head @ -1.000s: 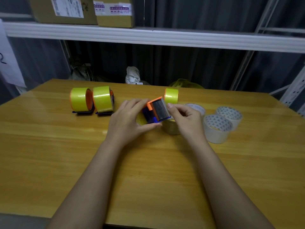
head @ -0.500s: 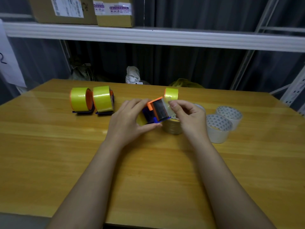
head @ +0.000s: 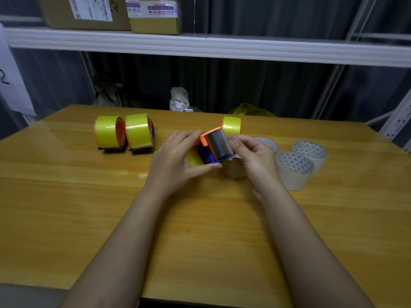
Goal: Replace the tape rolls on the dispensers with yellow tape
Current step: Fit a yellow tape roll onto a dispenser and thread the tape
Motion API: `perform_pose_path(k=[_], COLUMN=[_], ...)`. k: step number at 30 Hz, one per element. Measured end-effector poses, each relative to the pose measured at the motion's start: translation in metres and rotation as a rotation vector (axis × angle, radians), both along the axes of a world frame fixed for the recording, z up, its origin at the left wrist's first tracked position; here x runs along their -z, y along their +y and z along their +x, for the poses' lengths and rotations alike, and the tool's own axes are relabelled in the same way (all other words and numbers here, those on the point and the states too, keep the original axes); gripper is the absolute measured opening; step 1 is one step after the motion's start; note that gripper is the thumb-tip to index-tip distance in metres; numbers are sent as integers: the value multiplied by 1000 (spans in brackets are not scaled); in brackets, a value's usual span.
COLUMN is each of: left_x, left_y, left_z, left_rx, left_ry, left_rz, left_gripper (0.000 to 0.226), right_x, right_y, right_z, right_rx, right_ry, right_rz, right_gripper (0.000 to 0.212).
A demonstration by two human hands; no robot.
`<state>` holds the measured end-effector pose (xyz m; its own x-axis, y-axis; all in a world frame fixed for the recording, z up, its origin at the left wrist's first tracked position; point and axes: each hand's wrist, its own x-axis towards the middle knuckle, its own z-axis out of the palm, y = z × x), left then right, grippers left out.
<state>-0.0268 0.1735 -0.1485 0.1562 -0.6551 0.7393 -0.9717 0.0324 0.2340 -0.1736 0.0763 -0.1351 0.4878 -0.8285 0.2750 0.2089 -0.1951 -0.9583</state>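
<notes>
Dispenser [head: 214, 146]: orange/blue, held above table centre, between both hands; yellow tape visible at its lower left.
Left hand [head: 175, 161]: curled round dispenser's left side, thumb under it.
Right hand [head: 253, 158]: fingertips pinch at dispenser's right edge.
Loaded dispensers [head: 124, 132]: two w/ yellow tape, far left, side by side.
Spare yellow roll [head: 231, 125]: just behind dispenser.
White rolls [head: 294, 171]: right of right hand.
Table [head: 66, 196]: wood.

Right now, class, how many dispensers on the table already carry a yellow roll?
2: both stand side by side at the table's far left, one beside the other. The dispenser in the hands shows yellow, but its roll is mostly hidden.
</notes>
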Motion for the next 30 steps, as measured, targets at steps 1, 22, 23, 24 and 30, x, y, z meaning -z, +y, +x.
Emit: perform_pose_path(k=[1,22,23,24,30], left_x=[0,-1,-1,-1,0], left_y=[0,0,1,1,0], left_z=[-1,2,1,1,1], left_rx=[5,-35,-36,-35,-45], left_ry=[11,56,39,24,-27], left_rz=[-9,-17,-13,-10,13], left_gripper=[75,78,78,77,76], right_x=[0,-2,-1,-1,0], right_y=[0,0,-1,-1,-2], right_z=[0,1,1,0,0], right_rx=[6,82,77,72,34], right_ry=[4,-7,7,20,65], right_rz=[12,-107,-111,-110,-80], right_gripper=[10,10,8,7,6])
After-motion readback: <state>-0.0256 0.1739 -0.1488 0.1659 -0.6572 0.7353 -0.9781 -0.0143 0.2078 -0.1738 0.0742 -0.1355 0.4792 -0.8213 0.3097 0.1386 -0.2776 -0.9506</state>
